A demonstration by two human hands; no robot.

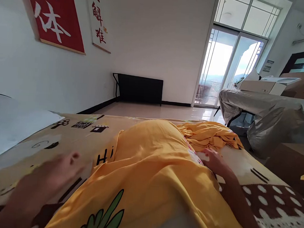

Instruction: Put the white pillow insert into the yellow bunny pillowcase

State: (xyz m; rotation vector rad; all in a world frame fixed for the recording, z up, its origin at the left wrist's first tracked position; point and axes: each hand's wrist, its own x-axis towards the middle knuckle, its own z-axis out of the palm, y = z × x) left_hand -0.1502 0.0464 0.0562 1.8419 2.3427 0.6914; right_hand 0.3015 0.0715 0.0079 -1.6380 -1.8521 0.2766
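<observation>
A yellow pillowcase (149,152) with a green leaf print lies on the bed in front of me, its far part bulging as over a pillow. Its near part hangs loose and creased toward me. To its right, my right hand (213,160) touches the case's edge, where a pink and white print shows; the visible fingers look stretched out, though some are partly hidden by the cloth. My left hand (47,179) hovers left of the case, apart from it and smeared by motion, so its fingers do not show clearly.
A crumpled yellow cloth (210,134) lies at the bed's far right, on a patterned bedsheet (125,124). White material (11,124) covers the far left. Boxes (262,87) stand on a plastic-covered table (271,102). A brown box (292,163) sits right of the bed.
</observation>
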